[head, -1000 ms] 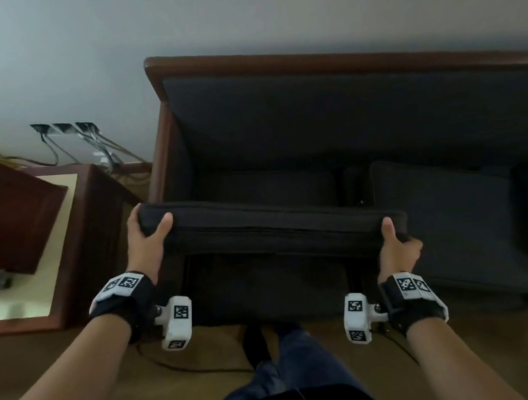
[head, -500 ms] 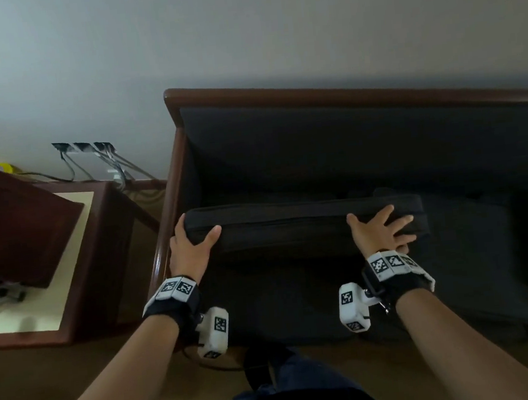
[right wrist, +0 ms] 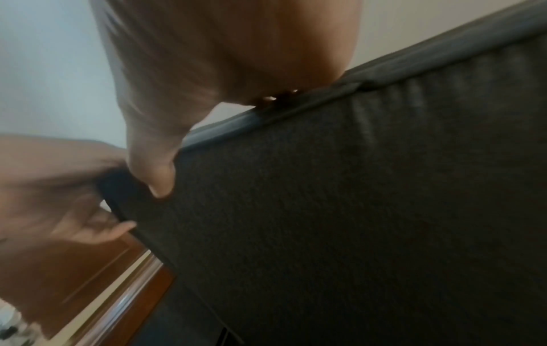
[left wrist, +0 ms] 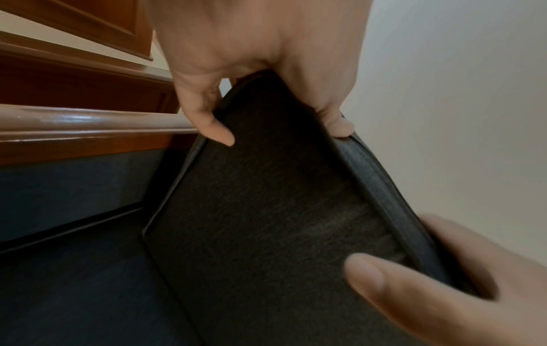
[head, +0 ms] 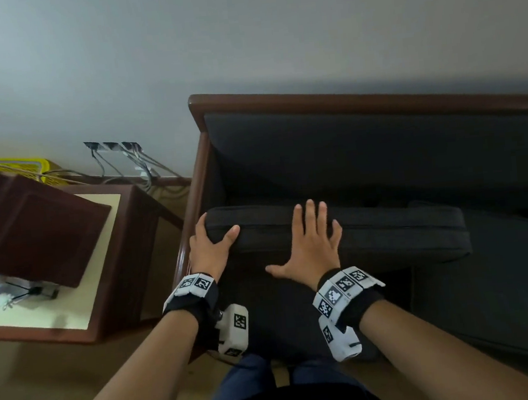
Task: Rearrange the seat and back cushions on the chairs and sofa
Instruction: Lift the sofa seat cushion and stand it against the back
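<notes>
A dark flat cushion [head: 402, 232] stands on its long edge on the left end of the wood-framed sofa [head: 343, 100], leaning toward the backrest. My left hand [head: 216, 232] grips its upper left corner, thumb on the top band and fingers round the end. The left wrist view shows that corner [left wrist: 281, 210] pinched between thumb and fingers. My right hand [head: 301, 241] lies flat on the cushion close beside the left, fingers straight across the top band. Its thumb [right wrist: 157, 178] presses on the front face.
Another dark seat cushion [head: 488, 292] lies on the sofa to the right. The wooden armrest [head: 190, 212] is just left of my left hand. Beyond it a side table [head: 83, 298] carries a dark brown box [head: 35, 232]. Wall sockets with cables [head: 114, 146] are behind.
The cushion went from raised in front of the sofa to standing on the left seat. My right hand let go of its right end and slid left, now flat on it.
</notes>
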The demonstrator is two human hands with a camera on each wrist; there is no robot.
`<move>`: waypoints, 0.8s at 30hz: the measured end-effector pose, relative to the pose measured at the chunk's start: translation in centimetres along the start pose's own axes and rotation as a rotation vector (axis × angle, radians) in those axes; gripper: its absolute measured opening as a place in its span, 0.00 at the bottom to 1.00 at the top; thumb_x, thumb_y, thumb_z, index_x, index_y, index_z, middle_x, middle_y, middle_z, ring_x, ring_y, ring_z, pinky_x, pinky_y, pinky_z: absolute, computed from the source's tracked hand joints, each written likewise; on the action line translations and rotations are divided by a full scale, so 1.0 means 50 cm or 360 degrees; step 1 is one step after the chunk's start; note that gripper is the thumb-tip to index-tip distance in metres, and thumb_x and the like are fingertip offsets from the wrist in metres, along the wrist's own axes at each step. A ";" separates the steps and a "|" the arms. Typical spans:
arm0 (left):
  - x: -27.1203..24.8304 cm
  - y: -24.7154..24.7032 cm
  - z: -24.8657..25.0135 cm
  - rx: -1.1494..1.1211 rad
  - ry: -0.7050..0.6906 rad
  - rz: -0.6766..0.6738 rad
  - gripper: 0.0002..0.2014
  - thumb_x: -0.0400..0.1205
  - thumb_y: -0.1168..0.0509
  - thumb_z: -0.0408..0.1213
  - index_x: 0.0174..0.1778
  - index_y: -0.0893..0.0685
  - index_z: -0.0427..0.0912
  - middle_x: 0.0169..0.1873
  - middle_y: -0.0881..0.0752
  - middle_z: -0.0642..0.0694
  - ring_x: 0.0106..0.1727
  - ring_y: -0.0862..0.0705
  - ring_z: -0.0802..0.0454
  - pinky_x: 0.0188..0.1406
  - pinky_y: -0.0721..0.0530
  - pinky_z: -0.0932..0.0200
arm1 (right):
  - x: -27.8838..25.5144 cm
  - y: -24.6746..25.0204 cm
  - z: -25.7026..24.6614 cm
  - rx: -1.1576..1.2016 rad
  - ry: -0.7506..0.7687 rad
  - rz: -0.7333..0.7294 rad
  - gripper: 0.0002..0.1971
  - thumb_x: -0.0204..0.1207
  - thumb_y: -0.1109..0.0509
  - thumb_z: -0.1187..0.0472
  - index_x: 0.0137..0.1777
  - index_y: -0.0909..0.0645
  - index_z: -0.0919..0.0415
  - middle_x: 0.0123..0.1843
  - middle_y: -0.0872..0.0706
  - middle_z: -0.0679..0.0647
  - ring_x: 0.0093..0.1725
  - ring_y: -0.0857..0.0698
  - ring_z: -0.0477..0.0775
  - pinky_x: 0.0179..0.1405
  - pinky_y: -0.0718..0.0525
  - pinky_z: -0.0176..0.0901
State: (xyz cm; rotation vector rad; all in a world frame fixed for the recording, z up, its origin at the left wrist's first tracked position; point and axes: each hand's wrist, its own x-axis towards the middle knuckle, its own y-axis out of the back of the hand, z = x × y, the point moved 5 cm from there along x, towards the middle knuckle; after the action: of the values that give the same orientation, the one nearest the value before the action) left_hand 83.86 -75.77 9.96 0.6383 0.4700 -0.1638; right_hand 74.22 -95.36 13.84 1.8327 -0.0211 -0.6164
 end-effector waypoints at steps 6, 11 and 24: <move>-0.020 0.001 -0.044 0.0040 -0.0078 -0.0090 0.42 0.77 0.30 0.62 0.83 0.43 0.61 0.75 0.32 0.41 0.76 0.29 0.40 0.77 0.29 0.41 | 0.044 -0.023 -0.087 -0.0261 0.0289 0.0017 0.61 0.59 0.20 0.38 0.84 0.53 0.60 0.82 0.38 0.60 0.82 0.41 0.62 0.80 0.52 0.69; -0.023 0.019 -0.104 -0.0200 -0.0140 -0.0335 0.43 0.67 0.30 0.73 0.79 0.36 0.71 0.73 0.25 0.49 0.72 0.23 0.50 0.74 0.23 0.40 | 0.047 -0.027 -0.090 -0.0283 0.0333 0.0094 0.44 0.55 0.20 0.45 0.71 0.31 0.59 0.64 0.21 0.54 0.62 0.21 0.57 0.67 0.29 0.56; -0.062 0.096 0.024 0.0446 -0.0892 -0.0949 0.56 0.53 0.25 0.75 0.76 0.48 0.82 0.82 0.44 0.60 0.83 0.41 0.56 0.82 0.35 0.47 | -0.049 0.177 0.049 0.0297 0.0278 0.0256 0.37 0.44 0.10 0.52 0.53 0.22 0.59 0.43 0.15 0.51 0.43 0.18 0.55 0.45 0.26 0.44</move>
State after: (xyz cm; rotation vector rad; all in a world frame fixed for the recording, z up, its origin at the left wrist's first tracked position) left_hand 82.94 -72.67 14.81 0.6763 0.0780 -0.9616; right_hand 73.59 -99.91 22.17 2.0370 -0.1119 -0.3495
